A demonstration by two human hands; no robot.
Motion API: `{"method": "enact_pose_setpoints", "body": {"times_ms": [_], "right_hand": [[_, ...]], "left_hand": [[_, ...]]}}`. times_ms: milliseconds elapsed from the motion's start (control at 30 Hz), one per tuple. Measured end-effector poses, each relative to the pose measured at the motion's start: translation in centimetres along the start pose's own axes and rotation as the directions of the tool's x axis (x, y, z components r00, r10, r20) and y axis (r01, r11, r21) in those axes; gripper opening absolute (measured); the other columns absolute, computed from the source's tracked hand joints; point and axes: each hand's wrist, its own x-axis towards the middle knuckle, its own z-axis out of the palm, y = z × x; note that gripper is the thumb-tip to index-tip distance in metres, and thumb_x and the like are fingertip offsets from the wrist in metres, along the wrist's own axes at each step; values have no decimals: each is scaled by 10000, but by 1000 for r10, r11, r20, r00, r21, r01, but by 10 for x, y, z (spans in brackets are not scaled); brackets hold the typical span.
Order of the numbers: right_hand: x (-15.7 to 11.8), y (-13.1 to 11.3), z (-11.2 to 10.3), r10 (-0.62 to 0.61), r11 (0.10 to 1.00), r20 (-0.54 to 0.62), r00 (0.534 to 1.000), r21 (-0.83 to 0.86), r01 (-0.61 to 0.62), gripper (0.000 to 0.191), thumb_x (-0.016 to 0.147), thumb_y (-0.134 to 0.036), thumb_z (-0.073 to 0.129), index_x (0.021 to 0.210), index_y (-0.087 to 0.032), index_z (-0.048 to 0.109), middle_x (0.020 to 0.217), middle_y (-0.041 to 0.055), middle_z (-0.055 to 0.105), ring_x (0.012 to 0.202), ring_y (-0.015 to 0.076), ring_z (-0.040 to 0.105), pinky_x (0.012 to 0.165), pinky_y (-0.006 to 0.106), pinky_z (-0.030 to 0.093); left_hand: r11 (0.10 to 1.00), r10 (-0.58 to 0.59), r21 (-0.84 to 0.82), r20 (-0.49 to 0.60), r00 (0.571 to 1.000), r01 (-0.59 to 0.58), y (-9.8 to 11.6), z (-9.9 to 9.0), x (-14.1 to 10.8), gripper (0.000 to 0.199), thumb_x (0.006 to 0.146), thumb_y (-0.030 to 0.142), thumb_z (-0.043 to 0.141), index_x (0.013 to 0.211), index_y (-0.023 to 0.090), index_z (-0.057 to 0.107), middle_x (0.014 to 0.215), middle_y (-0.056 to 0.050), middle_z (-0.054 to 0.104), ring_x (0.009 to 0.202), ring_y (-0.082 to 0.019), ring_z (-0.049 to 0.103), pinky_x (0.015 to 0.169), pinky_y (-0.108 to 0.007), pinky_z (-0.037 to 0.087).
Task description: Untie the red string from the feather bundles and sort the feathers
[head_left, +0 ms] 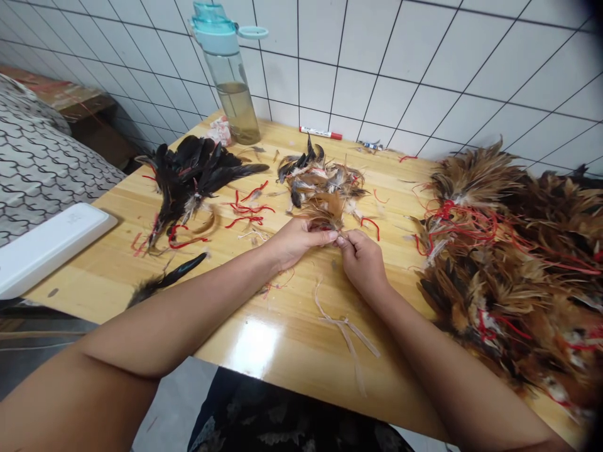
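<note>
My left hand [304,242] is closed around a small bunch of brown feathers [325,210], their tips fanning up and away from me. Against the bunch's lower end my right hand [362,254] is closed in a pinch, thumb and forefinger meeting the left thumb. What exactly sits between the right fingertips is too small to make out. Just behind the bunch lies a loose heap of mixed feathers [330,176]. A pale knotted ribbon [346,323] rests on the wooden table [292,314] below my right hand.
Black feathers [198,166] are piled at left, with red string scraps [247,207] nearby. Big brown feather bundles [499,282] tied with red string fill the right side. A water bottle [235,94] and a red-capped marker [320,133] stand and lie near the tiled wall. A white device [56,245] is at left.
</note>
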Motion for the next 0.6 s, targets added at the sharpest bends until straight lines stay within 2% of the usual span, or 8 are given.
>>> {"method": "enact_pose_setpoints", "body": {"times_ms": [100, 267, 433, 600], "right_hand": [[0, -1, -1, 28, 999, 5, 1000, -33, -28, 243, 896, -276, 438, 672, -219, 510, 706, 49, 588, 689, 190, 527, 632, 305, 387], [-1, -7, -1, 54, 999, 72, 996, -5, -54, 174, 884, -259, 458, 788, -210, 594, 805, 58, 651, 760, 195, 567, 668, 298, 401], [0, -10, -3, 114, 990, 126, 985, 69, -123, 172, 844, -354, 545, 888, -203, 615, 712, 7, 597, 632, 152, 503, 577, 261, 350], [1, -7, -5, 79, 967, 135, 988, 230, -109, 263, 874, -374, 468, 706, -204, 580, 613, -8, 541, 603, 141, 492, 585, 257, 362]], "left_hand": [[1000, -1, -22, 3, 1000, 1, -1, 0, 1, 337, 602, 273, 850, 856, 125, 686, 840, -26, 696, 810, -133, 615, 854, -310, 452], [998, 49, 39, -32, 998, -47, -4, 0, 2, 300, 642, 312, 828, 827, 121, 689, 794, -23, 688, 758, -124, 593, 803, -291, 456], [997, 52, 59, -61, 997, -48, -2, -1, 4, 341, 639, 329, 826, 872, 117, 696, 851, -49, 705, 795, -149, 621, 799, -300, 468], [998, 60, 33, -33, 998, -59, 0, 1, 3, 327, 605, 312, 847, 820, 123, 689, 799, -25, 693, 761, -130, 614, 808, -298, 473]]}}
